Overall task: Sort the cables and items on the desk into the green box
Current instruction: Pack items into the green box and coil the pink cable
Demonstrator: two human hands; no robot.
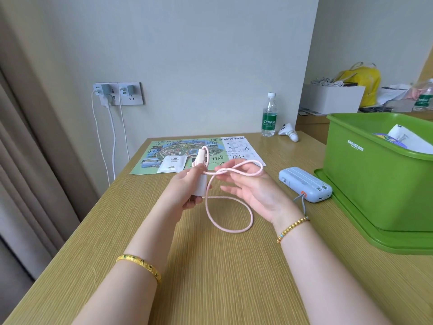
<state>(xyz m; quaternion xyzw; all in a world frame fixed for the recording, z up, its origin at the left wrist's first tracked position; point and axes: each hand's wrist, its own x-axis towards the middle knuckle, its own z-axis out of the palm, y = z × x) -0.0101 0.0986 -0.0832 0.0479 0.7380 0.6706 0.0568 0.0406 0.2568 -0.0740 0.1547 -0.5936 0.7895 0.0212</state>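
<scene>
Over the middle of the desk I hold a pink braided cable (230,227). My left hand (185,191) grips its white plug block, with the pink connector end sticking up above the fingers. My right hand (253,188) pinches a loop of the same cable between thumb and fingers. The rest of the cable hangs down in a loop onto the desk. The green box (365,174) stands at the right on its green lid, with papers inside. A light blue power bank (304,184) lies beside the box, just right of my right hand.
A printed map sheet (168,151) with a small white packet (172,164) lies at the desk's far side. A water bottle (269,116) and a white controller (289,132) stand by the wall. Chargers hang from the wall socket (117,93). A curtain hangs at the left.
</scene>
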